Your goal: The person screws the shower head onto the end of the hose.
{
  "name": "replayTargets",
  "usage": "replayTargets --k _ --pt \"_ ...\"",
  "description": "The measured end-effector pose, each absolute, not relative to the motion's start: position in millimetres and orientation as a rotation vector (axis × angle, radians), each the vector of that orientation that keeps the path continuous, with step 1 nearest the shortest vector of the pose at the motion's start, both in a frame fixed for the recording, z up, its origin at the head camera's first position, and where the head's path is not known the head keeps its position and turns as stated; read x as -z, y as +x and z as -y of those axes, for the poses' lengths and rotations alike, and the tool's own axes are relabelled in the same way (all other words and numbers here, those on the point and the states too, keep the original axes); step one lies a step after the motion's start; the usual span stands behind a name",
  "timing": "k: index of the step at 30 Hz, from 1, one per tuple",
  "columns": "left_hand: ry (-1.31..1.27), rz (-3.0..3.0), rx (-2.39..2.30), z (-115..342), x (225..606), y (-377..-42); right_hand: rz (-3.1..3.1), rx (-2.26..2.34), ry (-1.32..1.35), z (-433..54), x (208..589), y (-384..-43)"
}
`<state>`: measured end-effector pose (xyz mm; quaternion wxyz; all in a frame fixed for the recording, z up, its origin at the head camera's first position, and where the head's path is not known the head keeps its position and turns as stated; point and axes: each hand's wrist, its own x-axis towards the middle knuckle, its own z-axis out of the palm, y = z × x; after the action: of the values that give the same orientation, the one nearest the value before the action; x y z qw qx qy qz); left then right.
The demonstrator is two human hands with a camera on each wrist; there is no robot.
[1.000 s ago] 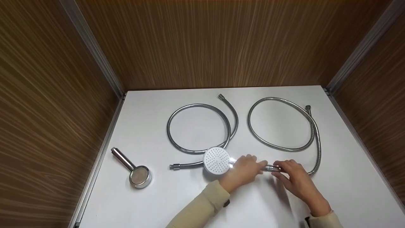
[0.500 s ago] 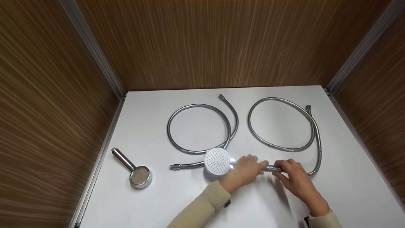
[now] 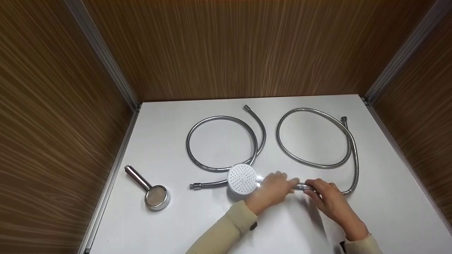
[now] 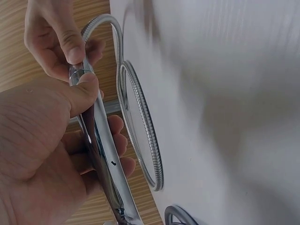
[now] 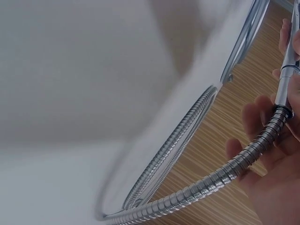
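Note:
My left hand grips the chrome handle of a shower head, whose round white spray face points up. At the handle's lower end, the fingers and thumb of my right hand pinch the smooth metal connector of a ribbed shower hose. Connector and handle are in line, meeting end to end between the two hands. From the right hand the hose bends down to the white table and lies there in a loop. The fingers cover part of the handle in the head view.
A smoother grey hose lies coiled on the table, partly under the held shower head. Far left lies a second shower head with a dark handle. Wood-grain panels enclose the back and sides.
The right fingertips have shifted slightly left on the connector over the last half second. My left hand and the shower head stay in about the same place.

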<state>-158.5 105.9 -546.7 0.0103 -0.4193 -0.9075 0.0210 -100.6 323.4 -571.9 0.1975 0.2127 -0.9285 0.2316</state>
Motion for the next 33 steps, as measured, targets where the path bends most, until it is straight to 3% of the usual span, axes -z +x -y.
replayTargets --k 33 --pt "-1.329 2.849 -0.05 -106.0 546.8 -159.0 2.579 -0.66 0.595 -323.6 570.3 -100.7"
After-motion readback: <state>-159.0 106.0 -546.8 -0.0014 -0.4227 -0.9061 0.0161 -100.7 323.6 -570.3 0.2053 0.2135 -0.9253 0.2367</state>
